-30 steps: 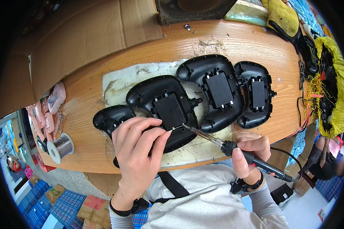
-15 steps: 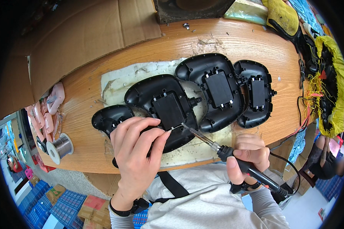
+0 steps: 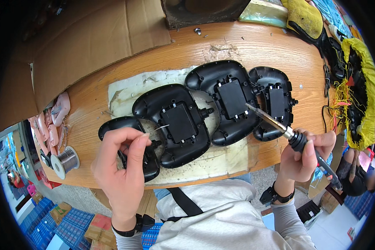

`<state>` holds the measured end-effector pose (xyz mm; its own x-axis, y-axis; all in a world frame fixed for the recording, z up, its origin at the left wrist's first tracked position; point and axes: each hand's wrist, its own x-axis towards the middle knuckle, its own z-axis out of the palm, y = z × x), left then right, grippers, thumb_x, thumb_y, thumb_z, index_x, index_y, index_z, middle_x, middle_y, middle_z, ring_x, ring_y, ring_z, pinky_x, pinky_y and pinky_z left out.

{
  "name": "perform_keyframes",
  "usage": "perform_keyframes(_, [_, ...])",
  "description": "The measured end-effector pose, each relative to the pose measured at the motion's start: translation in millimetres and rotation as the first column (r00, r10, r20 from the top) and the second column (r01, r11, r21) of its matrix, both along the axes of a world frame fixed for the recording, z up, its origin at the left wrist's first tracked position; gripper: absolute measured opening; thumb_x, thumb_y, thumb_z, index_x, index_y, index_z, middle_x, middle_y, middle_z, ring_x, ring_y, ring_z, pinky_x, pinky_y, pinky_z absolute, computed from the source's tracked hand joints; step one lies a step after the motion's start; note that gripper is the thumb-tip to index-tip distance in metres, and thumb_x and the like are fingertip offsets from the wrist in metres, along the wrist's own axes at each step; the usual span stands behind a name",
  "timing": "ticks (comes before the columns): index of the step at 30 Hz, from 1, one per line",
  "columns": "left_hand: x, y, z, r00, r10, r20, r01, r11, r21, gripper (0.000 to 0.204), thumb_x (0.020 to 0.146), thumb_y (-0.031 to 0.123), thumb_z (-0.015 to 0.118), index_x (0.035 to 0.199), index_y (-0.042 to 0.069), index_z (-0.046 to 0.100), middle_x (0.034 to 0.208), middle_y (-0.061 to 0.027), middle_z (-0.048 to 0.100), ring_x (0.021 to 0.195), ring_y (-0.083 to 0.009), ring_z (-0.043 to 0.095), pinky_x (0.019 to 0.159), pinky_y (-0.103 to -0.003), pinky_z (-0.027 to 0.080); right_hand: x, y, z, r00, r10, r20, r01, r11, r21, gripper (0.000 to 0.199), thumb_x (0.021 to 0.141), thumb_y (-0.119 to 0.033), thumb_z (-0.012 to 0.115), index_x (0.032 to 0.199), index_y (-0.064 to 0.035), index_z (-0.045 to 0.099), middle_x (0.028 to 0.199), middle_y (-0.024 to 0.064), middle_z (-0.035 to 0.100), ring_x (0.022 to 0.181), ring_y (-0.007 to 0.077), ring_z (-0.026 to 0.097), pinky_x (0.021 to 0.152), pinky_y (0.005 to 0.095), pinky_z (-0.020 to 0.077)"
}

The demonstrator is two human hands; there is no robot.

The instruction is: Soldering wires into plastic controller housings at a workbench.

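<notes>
My left hand is closed, pinching a thin silvery solder wire between thumb and fingers. The wire's free end lies over a black curved plastic shell, at the left edge of its flat rectangular block. My right hand grips the dark handle of a soldering iron. Its tip points up and left, near the lower right metal tab of a second black shell; I cannot tell if they touch. A third shell stands to the right, and part of another sits behind my left hand.
A solder spool and pink plastic parts stand at the left. Cardboard covers the far left of the wooden table. At the right lie a yellow bag and loose wires. A person sits beyond the right edge.
My left hand has drawn the wire left, away from the block's lower tab. My right hand has carried the iron up and right to the second shell. The view has shifted slightly.
</notes>
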<state>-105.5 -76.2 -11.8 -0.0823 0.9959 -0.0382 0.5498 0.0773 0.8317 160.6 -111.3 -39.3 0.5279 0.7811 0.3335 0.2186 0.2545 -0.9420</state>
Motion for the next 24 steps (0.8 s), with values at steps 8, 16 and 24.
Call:
perform_keyframes(8, [12,12,-18,0.939,-0.341,-0.041,0.344,0.935,0.09,0.008,0.084,-0.002,0.06,0.089,0.001,0.055,0.081,-0.0103,0.058,0.072,-0.0239,0.055,0.061,-0.03,0.043,-3,1,-5,0.993,0.122,0.008,-0.121,0.99,-0.076,0.021,0.078,-0.014,0.058,0.085,-0.0061,0.04,0.051,-0.0039,0.04,0.043,0.0047,0.043,0.079,0.0318,0.0472])
perform_keyframes(16, [13,9,-14,0.923,-0.36,-0.136,0.365,0.931,0.006,0.001,0.091,0.002,0.052,0.089,0.001,0.053,0.081,-0.007,0.059,0.07,-0.0138,0.055,0.06,-0.024,0.042,-13,-6,-2,0.965,0.251,-0.08,-0.253,0.967,-0.007,0.024,0.076,-0.005,0.064,0.088,-0.001,0.043,0.066,0.0119,0.054,0.056,0.0152,0.049,0.056,0.0301,0.0423])
perform_keyframes(24, [10,4,-21,0.909,-0.339,-0.243,0.384,0.908,0.167,0.003,0.086,0.0,0.058,0.088,0.002,0.056,0.087,-0.0075,0.063,0.076,-0.0156,0.056,0.062,-0.024,0.042,-21,3,0,0.806,0.561,0.189,-0.574,0.819,0.018,0.022,0.07,0.002,0.066,0.081,0.0009,0.046,0.048,0.0082,0.048,0.034,0.0149,0.044,0.034,0.0284,0.0314])
